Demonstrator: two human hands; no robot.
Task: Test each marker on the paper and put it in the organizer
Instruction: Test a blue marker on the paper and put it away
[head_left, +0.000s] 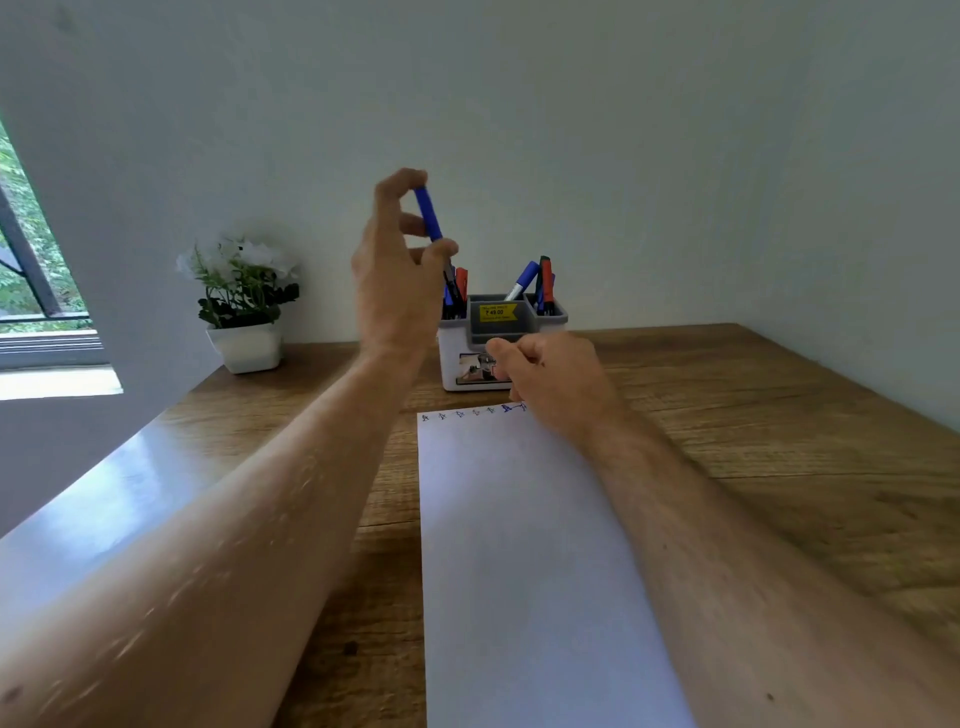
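Left grip (400, 270) pinching blue marker (428, 214) – near-upright (slightly tilted), above organizer (501, 332)

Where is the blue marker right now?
The blue marker is up in the air in the left hand, just above the left side of the organizer at the back of the table.

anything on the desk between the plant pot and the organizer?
Head view: only bare wooden desk between plant pot and organizer; the left hand, holding a blue marker, crosses above.
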